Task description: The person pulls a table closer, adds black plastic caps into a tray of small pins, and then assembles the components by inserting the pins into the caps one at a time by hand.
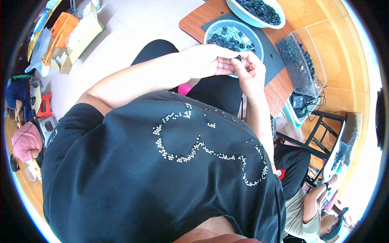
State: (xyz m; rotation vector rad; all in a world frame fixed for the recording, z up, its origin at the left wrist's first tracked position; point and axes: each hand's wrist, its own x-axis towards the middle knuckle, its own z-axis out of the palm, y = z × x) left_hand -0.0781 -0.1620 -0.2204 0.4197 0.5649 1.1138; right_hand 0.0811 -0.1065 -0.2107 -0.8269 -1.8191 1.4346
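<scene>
My two hands meet over the near edge of a round light-blue bowl (260,44). Between their fingertips is a small black round part (238,58). My left hand (216,61) reaches in from the left, fingers curled with the palm side showing and the thumb against the part. On the other side, my right hand (250,72) pinches the same part between thumb and forefinger. Beneath them, the bowl contains many black round parts (225,41) and thin pale-green pieces (237,33). How the part is shaped underneath is hidden by the fingers.
A larger pale bowl (248,17) of black parts stands behind on the brown table (194,20). Right of it are a clear bin (300,77) and a tray (292,115) with cables. Orange crates (65,30) stand far left. Co-workers sit at right (310,206) and left (26,141).
</scene>
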